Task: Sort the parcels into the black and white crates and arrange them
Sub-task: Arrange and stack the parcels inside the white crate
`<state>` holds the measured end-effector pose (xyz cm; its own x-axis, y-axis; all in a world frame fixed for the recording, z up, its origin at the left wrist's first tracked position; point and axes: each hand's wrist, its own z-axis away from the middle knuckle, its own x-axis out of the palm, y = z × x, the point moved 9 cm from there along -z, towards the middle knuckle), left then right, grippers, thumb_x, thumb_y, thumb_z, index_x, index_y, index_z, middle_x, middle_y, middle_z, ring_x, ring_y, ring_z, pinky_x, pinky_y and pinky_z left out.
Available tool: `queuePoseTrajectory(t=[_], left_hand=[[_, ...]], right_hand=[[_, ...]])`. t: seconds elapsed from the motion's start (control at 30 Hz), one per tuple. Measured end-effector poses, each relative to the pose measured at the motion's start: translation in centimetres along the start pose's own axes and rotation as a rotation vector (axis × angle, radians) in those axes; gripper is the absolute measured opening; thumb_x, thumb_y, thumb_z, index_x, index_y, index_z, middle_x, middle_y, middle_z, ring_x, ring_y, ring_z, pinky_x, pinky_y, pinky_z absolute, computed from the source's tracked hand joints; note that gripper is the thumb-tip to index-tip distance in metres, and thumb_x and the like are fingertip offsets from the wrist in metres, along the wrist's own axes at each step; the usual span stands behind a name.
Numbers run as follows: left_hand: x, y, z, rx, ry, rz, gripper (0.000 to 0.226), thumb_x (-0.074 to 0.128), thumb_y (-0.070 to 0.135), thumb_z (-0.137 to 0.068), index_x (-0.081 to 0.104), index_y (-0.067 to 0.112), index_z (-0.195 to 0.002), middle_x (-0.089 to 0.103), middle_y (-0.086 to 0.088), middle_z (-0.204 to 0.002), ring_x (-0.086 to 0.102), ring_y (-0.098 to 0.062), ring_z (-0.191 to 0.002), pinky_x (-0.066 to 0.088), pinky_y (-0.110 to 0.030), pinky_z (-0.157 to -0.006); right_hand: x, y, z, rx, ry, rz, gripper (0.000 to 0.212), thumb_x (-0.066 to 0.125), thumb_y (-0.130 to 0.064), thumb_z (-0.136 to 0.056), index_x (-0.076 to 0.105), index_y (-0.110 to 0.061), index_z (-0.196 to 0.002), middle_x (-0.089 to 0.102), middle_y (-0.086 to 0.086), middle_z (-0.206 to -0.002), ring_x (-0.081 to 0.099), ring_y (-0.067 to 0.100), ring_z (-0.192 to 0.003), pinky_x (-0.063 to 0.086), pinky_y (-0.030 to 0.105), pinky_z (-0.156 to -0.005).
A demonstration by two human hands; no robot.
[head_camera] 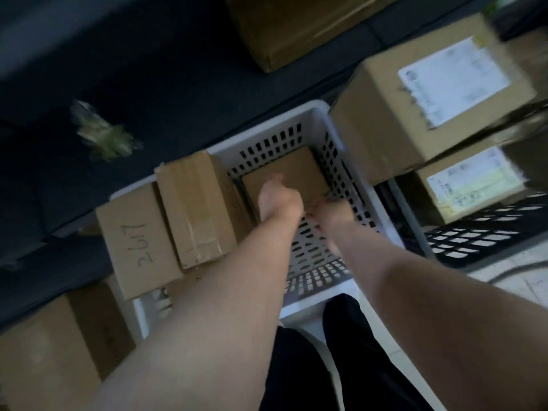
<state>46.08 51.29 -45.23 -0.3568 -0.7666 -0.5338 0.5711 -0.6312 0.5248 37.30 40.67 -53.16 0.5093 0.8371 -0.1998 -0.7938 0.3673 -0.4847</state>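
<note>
Both hands are down in the white crate (pixel 318 109). Left hand (pixel 280 198) curls on the small parcel (pixel 299 170) in the far corner, thumb on top. Right hand (pixel 332 215) is at the same edge, grip too blurred to tell. Marked box (pixel 139 241): pen scrawl, unreadable. Labelled parcel (pixel 453 81) by the black crate (pixel 480 235): print blurred.

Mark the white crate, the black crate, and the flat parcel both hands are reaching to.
white crate (pixel 284 121): head view, on its far rim.
black crate (pixel 480 235): head view, on its lattice wall.
parcel (pixel 296 170): head view, on its top face.
</note>
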Motion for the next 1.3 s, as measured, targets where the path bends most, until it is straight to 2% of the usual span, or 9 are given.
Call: queuePoseTrajectory(t=[0.1, 0.2, 0.27, 0.37, 0.5, 0.67, 0.93, 1.07, 1.3], left_hand=[[-1.9, 4.7, 4.3, 0.146, 0.026, 0.129, 0.029, 0.040, 0.024, -0.105, 0.058, 0.012, -0.125, 0.060, -0.010, -0.126, 0.058, -0.025, -0.116, 0.041, -0.016, -0.076], [-1.5, 8.6, 7.4, 0.203, -0.100, 0.287, 0.046, 0.034, 0.052, -0.103, 0.057, 0.014, -0.116, 0.061, -0.012, -0.126, 0.058, -0.029, -0.114, 0.043, -0.032, -0.097], [-0.7, 10.5, 8.7, 0.177, -0.199, 0.437, 0.050, 0.036, 0.063, -0.097, 0.051, 0.022, -0.121, 0.057, -0.011, -0.134, 0.056, -0.030, -0.119, 0.043, -0.045, -0.107], [1.8, 11.4, 9.7, 0.095, -0.341, 0.423, 0.078, 0.047, 0.071, -0.088, 0.031, 0.025, -0.149, 0.045, -0.013, -0.147, 0.046, -0.035, -0.133, 0.036, -0.054, -0.112], [5.8, 10.2, 9.8, -0.021, -0.416, 0.366, 0.106, 0.072, 0.070, -0.069, 0.019, 0.035, -0.153, 0.041, -0.007, -0.149, 0.043, -0.034, -0.134, 0.035, -0.054, -0.109], [9.7, 8.2, 8.2, -0.101, -0.402, 0.442, 0.108, 0.078, 0.064, -0.068, 0.021, 0.025, -0.151, 0.048, -0.008, -0.141, 0.046, -0.030, -0.129, 0.032, -0.047, -0.114], [4.1, 2.9, 9.0, -0.056, -0.319, 0.719, 0.109, 0.081, 0.054, -0.045, 0.043, 0.028, -0.144, 0.063, -0.006, -0.126, 0.060, -0.025, -0.113, 0.044, -0.048, -0.104], [-1.4, -3.3, 9.2, -0.084, -0.248, 0.705, 0.057, 0.067, 0.044, -0.072, 0.060, 0.026, -0.126, 0.064, -0.007, -0.127, 0.057, -0.025, -0.117, 0.043, -0.051, -0.103], [-0.5, -11.0, 10.0, -0.298, -0.356, 0.709, 0.025, 0.054, 0.033, -0.091, 0.067, 0.022, -0.109, 0.070, -0.008, -0.103, 0.061, -0.027, -0.095, 0.046, -0.044, -0.095]], right_hand=[[-3.3, -5.7, 7.9, -0.418, 0.180, 0.053, 0.027, 0.050, -0.004, -0.080, 0.063, -0.026, -0.087, 0.072, 0.001, -0.093, 0.064, 0.020, -0.087, 0.054, 0.038, -0.081], [-6.8, -11.8, 17.3, -0.855, 0.381, 0.304, 0.027, 0.051, -0.003, -0.081, 0.067, -0.024, -0.084, 0.070, -0.005, -0.084, 0.060, 0.015, -0.081, 0.048, 0.030, -0.073], [-9.6, -14.7, 20.1, -0.945, 0.491, 0.355, 0.027, 0.051, -0.005, -0.085, 0.067, -0.027, -0.083, 0.067, -0.009, -0.088, 0.055, 0.011, -0.083, 0.043, 0.028, -0.077], [-15.3, -17.1, 20.4, -0.901, 0.665, 0.247, 0.030, 0.049, -0.003, -0.087, 0.066, -0.028, -0.087, 0.062, -0.005, -0.103, 0.055, 0.015, -0.099, 0.045, 0.033, -0.089], [-20.9, -15.9, 17.0, -0.699, 0.820, 0.151, 0.038, 0.050, -0.002, -0.089, 0.061, -0.029, -0.114, 0.050, -0.002, -0.131, 0.041, 0.019, -0.127, 0.033, 0.035, -0.106], [-22.4, -12.0, 10.1, -0.401, 0.645, 0.034, 0.058, 0.048, -0.026, -0.095, 0.029, -0.017, -0.150, 0.036, 0.006, -0.152, 0.033, 0.027, -0.139, 0.030, 0.048, -0.113], [-20.0, -9.9, 9.9, -0.421, 0.519, -0.145, 0.074, 0.042, -0.059, -0.091, 0.018, -0.028, -0.153, 0.029, 0.004, -0.157, 0.038, 0.027, -0.138, 0.033, 0.048, -0.113], [-15.1, -10.4, 12.9, -0.498, 0.598, 0.229, 0.041, 0.036, -0.041, -0.099, 0.055, -0.022, -0.130, 0.052, 0.007, -0.131, 0.045, 0.027, -0.124, 0.034, 0.044, -0.103], [-9.9, -8.1, 14.1, -0.600, 0.570, 0.679, 0.033, 0.043, -0.015, -0.094, 0.066, -0.030, -0.112, 0.058, 0.003, -0.120, 0.049, 0.027, -0.114, 0.034, 0.042, -0.095]])
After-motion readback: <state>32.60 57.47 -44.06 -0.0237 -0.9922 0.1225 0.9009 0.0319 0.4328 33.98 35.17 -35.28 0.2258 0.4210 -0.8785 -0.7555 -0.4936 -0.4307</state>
